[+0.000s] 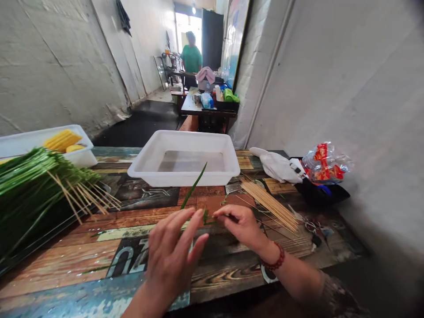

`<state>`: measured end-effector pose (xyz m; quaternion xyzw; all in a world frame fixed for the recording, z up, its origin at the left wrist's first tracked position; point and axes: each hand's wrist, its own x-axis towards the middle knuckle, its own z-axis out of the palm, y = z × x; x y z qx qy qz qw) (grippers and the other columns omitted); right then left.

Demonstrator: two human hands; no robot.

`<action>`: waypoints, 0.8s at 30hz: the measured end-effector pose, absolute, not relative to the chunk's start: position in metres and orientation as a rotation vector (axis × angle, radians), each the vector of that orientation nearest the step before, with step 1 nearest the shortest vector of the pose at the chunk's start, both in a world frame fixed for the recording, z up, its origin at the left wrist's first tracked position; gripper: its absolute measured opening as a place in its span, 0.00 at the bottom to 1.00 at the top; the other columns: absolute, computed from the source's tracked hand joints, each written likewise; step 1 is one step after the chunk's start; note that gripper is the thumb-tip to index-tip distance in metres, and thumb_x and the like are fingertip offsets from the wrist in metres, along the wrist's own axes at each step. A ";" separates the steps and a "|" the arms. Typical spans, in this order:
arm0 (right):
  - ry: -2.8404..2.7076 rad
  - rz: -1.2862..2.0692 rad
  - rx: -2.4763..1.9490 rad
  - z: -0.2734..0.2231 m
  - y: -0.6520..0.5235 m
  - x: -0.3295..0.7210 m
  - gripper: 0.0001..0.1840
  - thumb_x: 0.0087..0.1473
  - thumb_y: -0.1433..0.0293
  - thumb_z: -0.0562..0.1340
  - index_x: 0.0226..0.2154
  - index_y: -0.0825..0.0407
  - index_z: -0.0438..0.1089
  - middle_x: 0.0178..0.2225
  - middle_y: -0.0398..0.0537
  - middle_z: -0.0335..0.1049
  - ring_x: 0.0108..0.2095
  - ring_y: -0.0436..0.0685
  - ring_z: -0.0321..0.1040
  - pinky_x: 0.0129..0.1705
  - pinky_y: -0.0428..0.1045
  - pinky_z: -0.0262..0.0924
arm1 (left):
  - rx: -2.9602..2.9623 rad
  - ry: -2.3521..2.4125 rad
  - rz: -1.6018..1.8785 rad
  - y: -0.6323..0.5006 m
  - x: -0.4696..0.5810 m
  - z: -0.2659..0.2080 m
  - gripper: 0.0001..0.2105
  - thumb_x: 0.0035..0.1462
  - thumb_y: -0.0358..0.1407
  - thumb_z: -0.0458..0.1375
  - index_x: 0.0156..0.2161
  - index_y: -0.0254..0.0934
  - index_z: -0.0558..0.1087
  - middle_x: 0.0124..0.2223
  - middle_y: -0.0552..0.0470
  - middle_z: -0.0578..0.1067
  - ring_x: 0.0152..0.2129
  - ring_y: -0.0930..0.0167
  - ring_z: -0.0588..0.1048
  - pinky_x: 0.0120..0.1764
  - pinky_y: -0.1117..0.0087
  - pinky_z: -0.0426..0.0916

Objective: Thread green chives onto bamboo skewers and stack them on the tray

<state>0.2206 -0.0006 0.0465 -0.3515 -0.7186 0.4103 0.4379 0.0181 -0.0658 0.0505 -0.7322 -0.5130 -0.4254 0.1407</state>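
In the middle of the table, a long green chive leaf (195, 184) slants up behind the fingers of my left hand (172, 247). That hand is open, palm down, with thumb and fingers apart, its fingertips close to the leaf. My right hand (241, 223), wearing a red bead bracelet (276, 258), pinches a folded green end at its fingertips. Whether a skewer is also in the pinch is hidden. To the right of my right hand lies a bundle of thin bamboo skewers (270, 205), with a few loose ones beside it.
A white plastic tub (183, 179) stands ahead. At left, a heap of skewered green chives (29, 185) lies before another white tub (84, 154) with yellow food. A white cloth (276, 165), keys (314, 232) and a plastic bag (326, 163) lie right. A person (191, 57) stands far back.
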 end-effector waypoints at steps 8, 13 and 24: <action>-1.964 1.073 -0.848 0.051 0.027 0.226 0.10 0.56 0.67 0.62 0.40 0.49 0.78 0.35 0.45 0.80 0.34 0.54 0.76 0.38 0.48 0.69 | -2.510 -1.898 -1.729 -0.048 -0.003 0.028 0.09 0.61 0.35 0.55 0.41 0.38 0.77 0.30 0.52 0.78 0.27 0.71 0.75 0.33 0.71 0.69; -1.842 0.554 -1.374 0.017 0.111 0.292 0.14 0.56 0.64 0.59 0.40 0.52 0.77 0.41 0.54 0.79 0.39 0.60 0.75 0.43 0.54 0.66 | -1.478 -1.838 -3.461 -0.050 -0.027 0.071 0.07 0.60 0.38 0.58 0.38 0.35 0.72 0.24 0.58 0.67 0.17 0.79 0.63 0.21 0.79 0.59; -2.027 0.113 -1.934 -0.041 0.180 0.351 0.03 0.47 0.66 0.67 0.26 0.47 0.78 0.32 0.61 0.77 0.22 0.57 0.62 0.25 0.53 0.48 | -0.808 -1.136 -3.991 -0.066 -0.055 0.107 0.13 0.68 0.33 0.46 0.34 0.34 0.71 0.24 0.58 0.61 0.16 0.81 0.60 0.20 0.80 0.55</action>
